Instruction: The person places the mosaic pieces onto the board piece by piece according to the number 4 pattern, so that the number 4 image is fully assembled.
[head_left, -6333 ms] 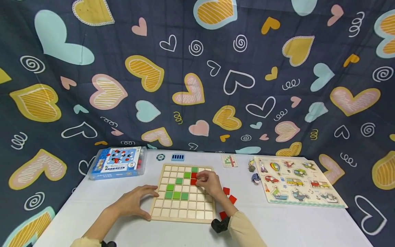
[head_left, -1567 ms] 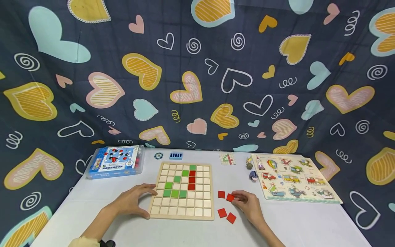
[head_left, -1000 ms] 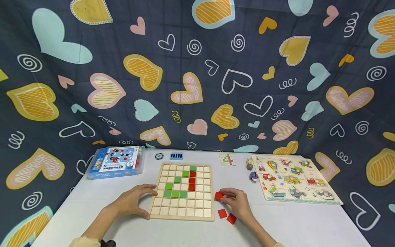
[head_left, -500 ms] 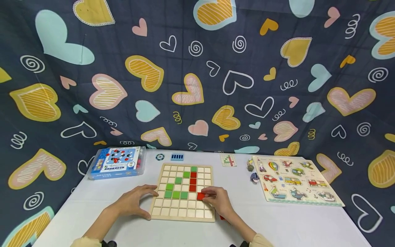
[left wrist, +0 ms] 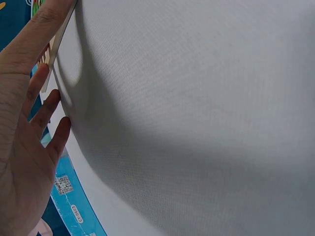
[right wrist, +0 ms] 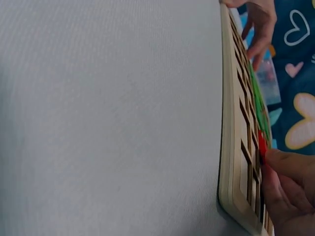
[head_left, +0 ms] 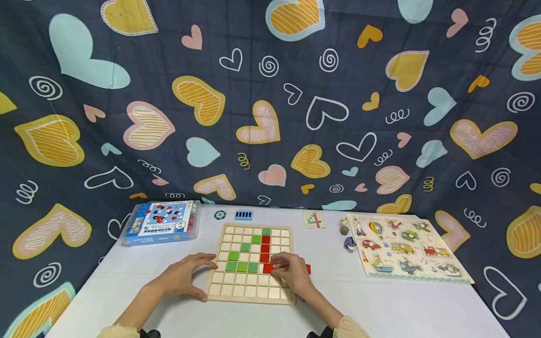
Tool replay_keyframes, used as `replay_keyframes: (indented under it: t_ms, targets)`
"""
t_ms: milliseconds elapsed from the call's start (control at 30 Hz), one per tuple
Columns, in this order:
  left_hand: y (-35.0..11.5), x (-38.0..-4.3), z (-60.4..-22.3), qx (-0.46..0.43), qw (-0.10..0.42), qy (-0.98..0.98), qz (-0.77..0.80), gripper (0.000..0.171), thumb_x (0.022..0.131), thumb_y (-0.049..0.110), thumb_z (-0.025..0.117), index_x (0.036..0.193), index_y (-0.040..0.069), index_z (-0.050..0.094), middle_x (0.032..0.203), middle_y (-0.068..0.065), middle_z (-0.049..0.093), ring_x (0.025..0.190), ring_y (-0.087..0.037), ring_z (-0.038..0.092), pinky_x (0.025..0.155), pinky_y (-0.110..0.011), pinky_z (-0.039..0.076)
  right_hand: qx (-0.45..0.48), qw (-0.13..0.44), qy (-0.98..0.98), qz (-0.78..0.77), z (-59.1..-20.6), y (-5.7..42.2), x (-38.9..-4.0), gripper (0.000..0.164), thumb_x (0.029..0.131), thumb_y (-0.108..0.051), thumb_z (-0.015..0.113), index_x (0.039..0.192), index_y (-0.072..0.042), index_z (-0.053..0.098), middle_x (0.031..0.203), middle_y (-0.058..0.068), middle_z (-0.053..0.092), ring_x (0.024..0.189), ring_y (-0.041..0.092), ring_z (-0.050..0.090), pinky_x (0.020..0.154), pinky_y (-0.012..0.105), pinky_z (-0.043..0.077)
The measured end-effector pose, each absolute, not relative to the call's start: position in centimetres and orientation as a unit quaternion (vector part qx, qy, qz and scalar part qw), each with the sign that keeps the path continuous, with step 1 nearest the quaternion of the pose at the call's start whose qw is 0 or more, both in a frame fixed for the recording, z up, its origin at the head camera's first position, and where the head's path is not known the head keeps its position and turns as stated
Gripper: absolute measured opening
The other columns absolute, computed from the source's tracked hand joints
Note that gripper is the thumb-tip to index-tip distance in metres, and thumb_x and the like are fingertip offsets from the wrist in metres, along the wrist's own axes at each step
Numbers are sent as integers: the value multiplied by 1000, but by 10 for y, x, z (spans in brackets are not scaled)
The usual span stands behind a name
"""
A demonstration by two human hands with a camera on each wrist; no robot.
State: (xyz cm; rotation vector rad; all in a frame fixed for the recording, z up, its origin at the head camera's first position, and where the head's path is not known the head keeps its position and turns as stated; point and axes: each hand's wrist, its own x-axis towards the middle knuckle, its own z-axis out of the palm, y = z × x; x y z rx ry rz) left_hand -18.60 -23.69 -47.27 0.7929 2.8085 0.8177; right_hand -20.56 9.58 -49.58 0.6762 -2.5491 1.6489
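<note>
A square wooden grid board [head_left: 253, 293] lies on the white table, with several green tiles [head_left: 241, 267] and a column of red tiles [head_left: 265, 249] in its cells. My right hand [head_left: 294, 276] pinches a red tile [head_left: 267, 268] at a cell just below that column; the right wrist view shows this red tile [right wrist: 262, 146] between thumb and finger. My left hand [head_left: 181, 278] rests at the board's left edge, fingers spread and thumb near the lower corner. In the left wrist view, the left hand [left wrist: 32, 132] is seen beside the board's edge.
Another red tile [head_left: 308, 269] lies right of the board, partly hidden by the right hand. A small pattern card [head_left: 313, 220] is behind. A boxed set [head_left: 162, 223] stands back left, a picture puzzle board [head_left: 414, 249] right, with small figurines [head_left: 349, 243] beside it.
The third red tile has gone into the column. My right hand has picked up another red tile from the table and carried it left onto the board. The left hand stays in place.
</note>
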Motion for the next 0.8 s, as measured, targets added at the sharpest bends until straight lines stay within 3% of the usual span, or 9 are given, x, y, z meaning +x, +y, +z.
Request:
replay_keyframes:
  t_ms: [400,800]
  targets:
    - [-237,-188,-473,264,56,924,269,73,58,55,83,120,20,63,142,-10,48,128,-42,42,98,-64,39,209,1,-802,560,-493,95,-205,29,76,11,72,105,10,64,100,23,68,83,29,70,73,22,57]
    - [-237,-187,-474,267,53,924,267,74,58,57,82,120,21,62,142,-8,48,128,-41,42,97,-63,40,135,20,-844,518,-487,180,-203,27,76,9,73,101,4,67,95,16,70,81,22,67,72,24,57]
